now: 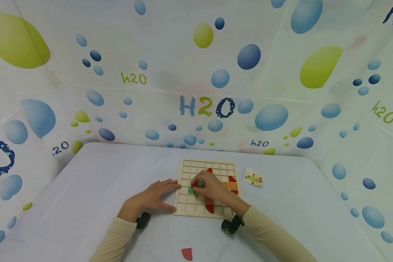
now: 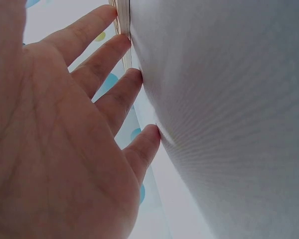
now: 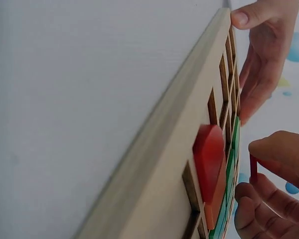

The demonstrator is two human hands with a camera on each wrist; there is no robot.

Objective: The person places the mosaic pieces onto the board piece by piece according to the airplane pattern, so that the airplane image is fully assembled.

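A wooden grid board (image 1: 182, 209) lies on the white table, with red, orange and green pieces set in its squares. Over its middle, my right hand (image 1: 213, 187) pinches a thin red piece (image 3: 253, 167) between thumb and fingertips; the piece shows edge-on in the right wrist view. A green square (image 1: 191, 190) sits in the grid just left of these fingers. My left hand (image 1: 152, 196) has its fingers spread, their tips at the board's left edge, with the thumb near the front left corner. The right hand covers part of the pattern.
A small picture card (image 1: 253, 177) with a coloured grid pattern lies right of the board. Near the front table edge is a loose red quarter-circle piece (image 1: 187, 253). A patterned curtain (image 1: 163, 109) hangs behind the table.
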